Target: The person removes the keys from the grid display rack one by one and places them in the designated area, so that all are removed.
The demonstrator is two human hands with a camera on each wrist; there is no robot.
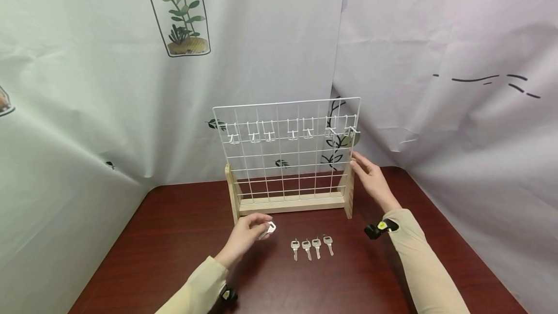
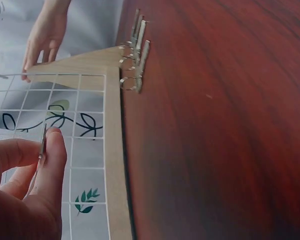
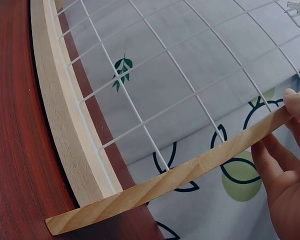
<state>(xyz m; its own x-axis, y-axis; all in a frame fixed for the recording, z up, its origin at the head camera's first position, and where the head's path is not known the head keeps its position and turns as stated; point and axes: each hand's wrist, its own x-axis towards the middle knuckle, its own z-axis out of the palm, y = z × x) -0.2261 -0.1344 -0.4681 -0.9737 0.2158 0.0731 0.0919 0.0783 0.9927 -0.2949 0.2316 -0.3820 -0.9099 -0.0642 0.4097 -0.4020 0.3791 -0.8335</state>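
Observation:
A silver key point(image 1: 271, 227) is pinched between the thumb and fingers of my left hand point(image 1: 244, 236), low in front of the rack's left part. In the left wrist view the key point(image 2: 43, 142) shows edge-on, with the wire grid behind it. My right hand point(image 1: 372, 182) grips the upper end of the rack's right wooden support point(image 1: 349, 188). In the right wrist view the thumb and fingers of the right hand point(image 3: 292, 192) lie on either side of that wooden strip point(image 3: 165, 185). The white wire grid point(image 1: 287, 102) stands upright in its wooden base point(image 1: 292, 204).
Several silver keys point(image 1: 295, 245) with small rings lie in a row on the dark red table point(image 1: 279, 285), in front of the rack. White hooks point(image 1: 308, 133) hang along the grid's upper part. A printed white curtain point(image 1: 270, 57) surrounds the table's back and sides.

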